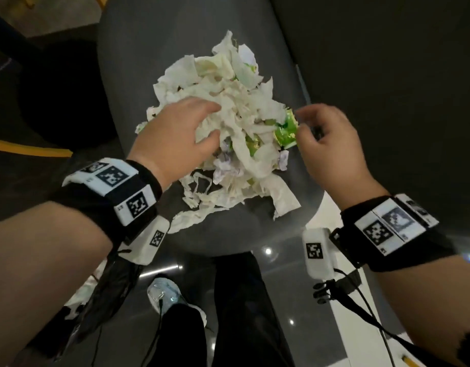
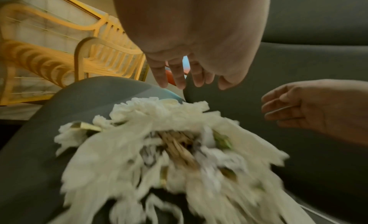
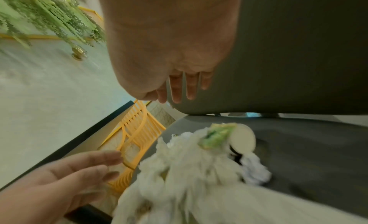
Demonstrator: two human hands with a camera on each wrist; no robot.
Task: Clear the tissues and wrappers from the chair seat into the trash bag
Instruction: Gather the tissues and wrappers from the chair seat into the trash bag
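Note:
A heap of crumpled white tissues (image 1: 228, 115) mixed with wrappers lies on the grey chair seat (image 1: 138, 62). A green foil wrapper (image 1: 286, 131) sticks out of its right side. My left hand (image 1: 214, 125) hovers over the heap's left part with fingers spread; in the left wrist view those fingertips (image 2: 179, 84) hang clear above the tissues (image 2: 169, 133). My right hand (image 1: 300, 125) is beside the green wrapper with loosely bent fingers and holds nothing; its fingers (image 3: 177, 95) point down over the heap (image 3: 189, 164). A black plastic bag (image 1: 109, 282) hangs below my left forearm.
The chair's dark backrest (image 1: 387, 75) rises to the right of the seat. Yellow slatted chairs (image 2: 99, 54) stand beyond the seat's left edge. My legs and one light shoe (image 1: 165, 290) are on the glossy floor in front of the seat. A round white disc (image 3: 244, 141) lies in the heap.

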